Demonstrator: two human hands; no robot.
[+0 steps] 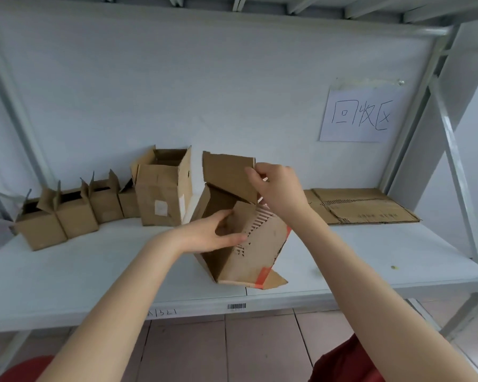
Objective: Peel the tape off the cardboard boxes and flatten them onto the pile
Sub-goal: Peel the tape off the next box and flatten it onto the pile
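The left hand point(215, 235) grips the tilted cardboard box point(260, 252) by its side wall; the right hand point(276, 188) pinches its raised flap point(226, 175). The wall sign point(362, 114) reads 回收区.

You have bright, even light here, soft and slightly cool, so the white shelf point(66, 271) and the wall point(204, 92) behind it look pale blue-grey. Shadows are faint; a soft one lies on the shelf at the foot of the tilted box point(260, 252) in the middle. Your wide lens bows the shelf posts point(453, 150) at the edges. The forearms point(108, 312) near the lens look soft, and fine detail is a little smeared throughout.
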